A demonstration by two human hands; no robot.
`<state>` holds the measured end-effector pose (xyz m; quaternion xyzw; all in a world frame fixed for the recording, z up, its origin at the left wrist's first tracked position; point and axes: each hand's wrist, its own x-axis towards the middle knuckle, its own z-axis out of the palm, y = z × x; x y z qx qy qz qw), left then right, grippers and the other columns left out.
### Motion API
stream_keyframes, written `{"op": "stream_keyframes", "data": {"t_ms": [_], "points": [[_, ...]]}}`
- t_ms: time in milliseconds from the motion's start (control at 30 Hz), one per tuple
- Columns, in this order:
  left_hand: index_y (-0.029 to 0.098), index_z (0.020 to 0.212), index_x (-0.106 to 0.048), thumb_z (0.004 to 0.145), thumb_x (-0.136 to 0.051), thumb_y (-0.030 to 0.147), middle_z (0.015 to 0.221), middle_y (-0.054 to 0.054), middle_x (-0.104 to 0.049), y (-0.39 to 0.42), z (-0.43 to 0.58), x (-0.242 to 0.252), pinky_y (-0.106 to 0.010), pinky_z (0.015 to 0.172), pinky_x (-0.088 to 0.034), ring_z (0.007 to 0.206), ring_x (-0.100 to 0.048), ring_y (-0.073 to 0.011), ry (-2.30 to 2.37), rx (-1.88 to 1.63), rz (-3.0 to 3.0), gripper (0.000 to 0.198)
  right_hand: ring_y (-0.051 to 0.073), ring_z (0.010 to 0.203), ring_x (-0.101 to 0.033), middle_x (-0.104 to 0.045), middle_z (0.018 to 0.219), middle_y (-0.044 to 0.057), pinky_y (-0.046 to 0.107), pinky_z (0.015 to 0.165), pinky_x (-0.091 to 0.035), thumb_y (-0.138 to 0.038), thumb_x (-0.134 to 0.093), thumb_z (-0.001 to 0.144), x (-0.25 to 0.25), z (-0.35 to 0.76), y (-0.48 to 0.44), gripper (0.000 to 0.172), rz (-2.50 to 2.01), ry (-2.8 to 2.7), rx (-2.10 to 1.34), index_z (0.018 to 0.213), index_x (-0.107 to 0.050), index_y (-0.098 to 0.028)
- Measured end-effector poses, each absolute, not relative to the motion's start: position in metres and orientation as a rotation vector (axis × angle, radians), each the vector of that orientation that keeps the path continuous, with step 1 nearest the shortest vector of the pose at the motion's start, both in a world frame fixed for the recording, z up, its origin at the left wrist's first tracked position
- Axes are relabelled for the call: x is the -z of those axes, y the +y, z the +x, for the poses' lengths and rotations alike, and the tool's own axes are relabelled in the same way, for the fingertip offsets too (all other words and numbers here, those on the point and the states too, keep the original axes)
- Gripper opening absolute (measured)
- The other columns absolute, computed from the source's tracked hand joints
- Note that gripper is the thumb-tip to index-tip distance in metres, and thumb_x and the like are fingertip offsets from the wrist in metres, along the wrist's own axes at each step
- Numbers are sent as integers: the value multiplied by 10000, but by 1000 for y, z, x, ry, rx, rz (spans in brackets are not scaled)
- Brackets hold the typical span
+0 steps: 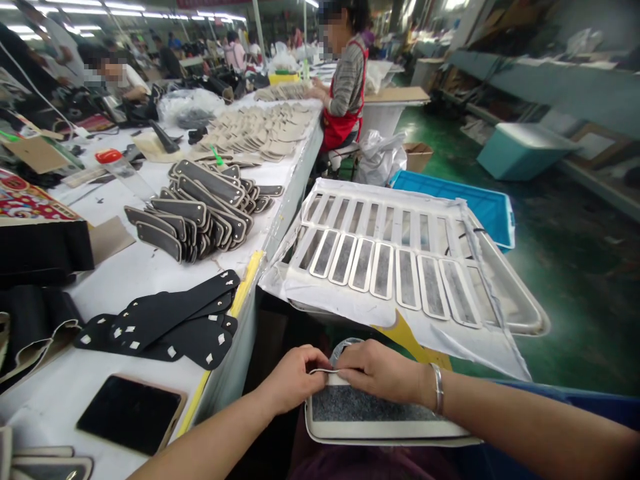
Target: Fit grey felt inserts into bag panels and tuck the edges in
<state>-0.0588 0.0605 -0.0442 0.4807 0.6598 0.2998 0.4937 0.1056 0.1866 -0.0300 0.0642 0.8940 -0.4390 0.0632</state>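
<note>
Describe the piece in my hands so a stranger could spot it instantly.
Right of the long white table, below the tray of similar strips laid in rows, is the panel nearest the camera. It alone is pinched along its top edge by the left hand and right hand, cream-bordered with a grey speckled centre.

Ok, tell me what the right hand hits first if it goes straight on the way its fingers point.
The left hand: the right hand points left along the top of the pad, and the two hands look nearly touching.
</note>
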Motion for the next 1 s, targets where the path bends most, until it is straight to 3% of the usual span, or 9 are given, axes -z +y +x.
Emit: {"op": "stream_keyframes", "data": {"t_ms": [133, 267, 433, 600, 833, 1000], "points": [[146, 820, -660, 691, -535, 174, 816, -23, -630, 52, -53, 53, -251, 678, -443, 786, -578, -164, 1588, -825, 1084, 182, 148, 731, -514, -580, 799, 70, 261, 693, -396, -283, -251, 949, 37, 112, 172, 396, 183, 2963, 992, 861, -604, -125], [161, 838, -694, 703, -545, 182, 824, -26, -619, 49, -49, 49, -251, 688, -451, 801, -577, -162, 1607, -850, 1092, 202, 148, 673, -492, -556, 733, 66, 271, 650, -382, -290, -197, 960, 41, 117, 168, 444, 193, 3061, 886, 802, -579, -128], [185, 845, -724, 729, -533, 131, 823, -21, -624, 48, -55, 40, -239, 738, -440, 818, -578, -145, 1524, -874, 1196, 230, 146, 713, -504, -573, 770, 62, 260, 684, -390, -358, -229, 955, 29, 115, 173, 454, 280, 2878, 1168, 818, -600, -135], [212, 955, -707, 807, -557, 200, 908, -24, -635, 46, -63, 43, -228, 749, -442, 852, -582, -138, 1397, -863, 1281, 211, 149, 772, -532, -609, 845, 31, 234, 716, -415, -461, -289, 935, 30, 117, 195, 466, 394, 2338, 1558, 933, -648, -164], [228, 1074, -658, 861, -536, 268, 1014, -34, -674, 47, -73, 45, -264, 844, -452, 937, -588, -150, 1348, -764, 1607, 248, 176, 901, -532, -605, 990, 44, 266, 843, -406, -523, -315, 918, 35, 122, 210, 511, 168, 2177, 1563, 1141, -603, -164], [197, 1081, -645, 873, -541, 308, 1052, -44, -673, 45, -78, 43, -248, 853, -457, 963, -608, -150, 1338, -730, 1923, 258, 174, 919, -538, -609, 998, 52, 265, 849, -408, -513, -276, 931, 35, 111, 209, 531, 114, 2149, 1529, 1139, -601, -148]]}}
